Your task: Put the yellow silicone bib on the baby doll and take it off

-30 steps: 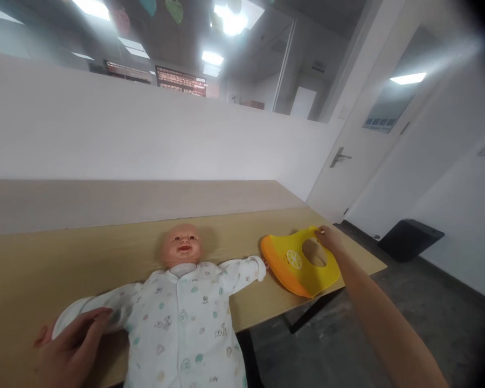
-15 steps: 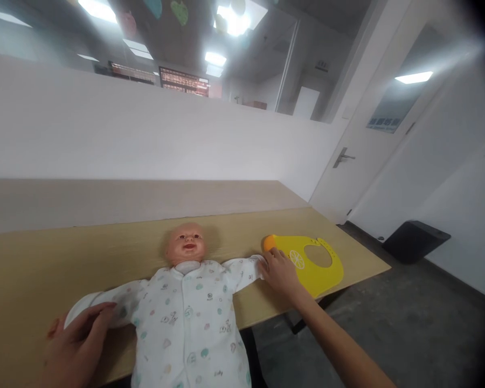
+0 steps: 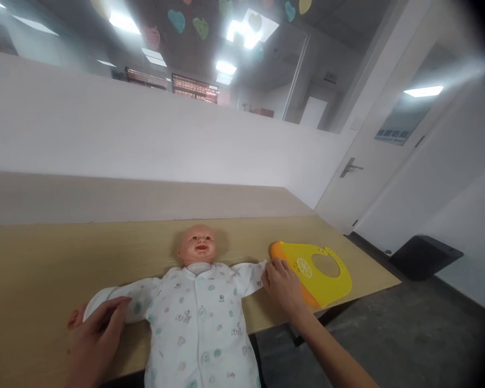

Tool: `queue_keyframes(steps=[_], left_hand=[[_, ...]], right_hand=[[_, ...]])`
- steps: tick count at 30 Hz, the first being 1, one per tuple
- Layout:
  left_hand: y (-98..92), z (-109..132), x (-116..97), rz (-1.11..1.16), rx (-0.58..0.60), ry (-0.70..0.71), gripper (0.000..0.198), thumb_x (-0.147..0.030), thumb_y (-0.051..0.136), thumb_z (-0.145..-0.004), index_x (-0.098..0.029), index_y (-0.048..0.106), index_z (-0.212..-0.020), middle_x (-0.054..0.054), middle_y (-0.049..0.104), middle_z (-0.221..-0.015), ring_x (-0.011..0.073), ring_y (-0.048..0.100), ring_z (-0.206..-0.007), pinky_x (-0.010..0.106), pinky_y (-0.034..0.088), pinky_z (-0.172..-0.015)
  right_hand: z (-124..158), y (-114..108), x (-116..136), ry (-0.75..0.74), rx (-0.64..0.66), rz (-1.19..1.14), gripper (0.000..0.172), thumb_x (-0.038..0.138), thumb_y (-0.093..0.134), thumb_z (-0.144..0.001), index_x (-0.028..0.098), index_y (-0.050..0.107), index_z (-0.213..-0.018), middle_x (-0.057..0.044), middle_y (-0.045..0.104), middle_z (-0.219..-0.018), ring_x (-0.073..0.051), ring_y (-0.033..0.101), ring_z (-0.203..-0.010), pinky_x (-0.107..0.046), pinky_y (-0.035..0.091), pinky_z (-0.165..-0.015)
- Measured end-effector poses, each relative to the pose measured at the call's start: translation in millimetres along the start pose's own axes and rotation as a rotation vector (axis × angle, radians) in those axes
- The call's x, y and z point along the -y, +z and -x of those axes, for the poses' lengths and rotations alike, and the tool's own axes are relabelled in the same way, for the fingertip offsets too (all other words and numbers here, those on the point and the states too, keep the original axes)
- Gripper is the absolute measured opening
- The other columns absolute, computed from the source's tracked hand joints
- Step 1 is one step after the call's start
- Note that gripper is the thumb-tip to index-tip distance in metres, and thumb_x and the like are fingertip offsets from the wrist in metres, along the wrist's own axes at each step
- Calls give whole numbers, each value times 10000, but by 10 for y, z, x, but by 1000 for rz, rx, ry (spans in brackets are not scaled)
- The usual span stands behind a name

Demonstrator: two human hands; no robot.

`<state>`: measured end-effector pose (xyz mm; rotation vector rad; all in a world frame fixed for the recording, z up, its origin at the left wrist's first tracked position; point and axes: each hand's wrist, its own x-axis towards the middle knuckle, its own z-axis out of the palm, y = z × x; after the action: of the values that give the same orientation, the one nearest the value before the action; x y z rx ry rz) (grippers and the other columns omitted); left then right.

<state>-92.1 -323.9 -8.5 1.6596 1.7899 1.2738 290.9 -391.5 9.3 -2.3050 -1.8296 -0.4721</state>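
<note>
A baby doll in a white printed romper lies face up on the light wooden table, arms spread. My left hand rests on the doll's sleeve at the left, fingers lying flat. At the end of the doll's other sleeve sits my right hand, fingers curled down on the cuff. A yellow and orange silicone bib with a lemon print lies flat just right of that hand, near the table's right end.
A low white partition wall runs behind the table. To the right are a white door with a handle and a black bin on the grey floor. The table's front edge is close to me.
A second ago my right hand held the bib's far edge lifted. It let the bib down flat and came back left to the doll's sleeve. The view shifted slightly.
</note>
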Motion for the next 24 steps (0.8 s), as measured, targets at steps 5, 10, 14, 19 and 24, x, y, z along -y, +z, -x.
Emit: queue_keyframes(steps=[5, 10, 14, 19, 24], left_hand=[[-2, 5, -38, -21, -23, 7, 223, -483, 537, -747, -304, 669, -762, 0, 695, -671, 296, 614, -866, 480, 425, -945], [9, 2, -63, 29, 4, -32, 224, -492, 532, -740, -310, 662, -752, -9, 655, -624, 294, 641, -814, 448, 503, -796], [12, -3, -64, 29, 7, -60, 223, -479, 546, -730, -306, 681, -769, -8, 686, -668, 283, 643, -805, 437, 526, -777], [6, -6, -75, 23, 12, -60, 241, -483, 532, -734, -296, 683, -756, -1, 687, -644, 274, 625, -739, 450, 526, -769], [0, 3, -119, 5, -18, -12, 235, -483, 529, -732, -302, 679, -744, -10, 691, -645, 280, 624, -780, 490, 494, -874]], right_hand=[[22, 57, -91, 43, -83, -332, 205, 207, 435, -925, 183, 633, -876, -111, 651, -1064, -246, 603, -977, -336, 451, -837], [-141, 18, -465, 369, 78, -765, 226, 323, 541, -843, 142, 650, -924, -88, 692, -904, -204, 625, -773, -308, 457, -719], [-211, -55, -507, 438, 343, -1081, 183, 298, 597, -728, 136, 669, -774, 17, 563, -568, -123, 495, -523, -241, 359, -531], [-211, -83, -449, 497, 420, -1227, 164, 304, 646, -649, 144, 610, -647, 61, 438, -493, -66, 352, -476, -210, 214, -481], [-174, -63, -491, 523, 468, -1172, 234, 367, 647, -683, 165, 548, -617, 65, 420, -454, -61, 323, -436, -210, 180, -452]])
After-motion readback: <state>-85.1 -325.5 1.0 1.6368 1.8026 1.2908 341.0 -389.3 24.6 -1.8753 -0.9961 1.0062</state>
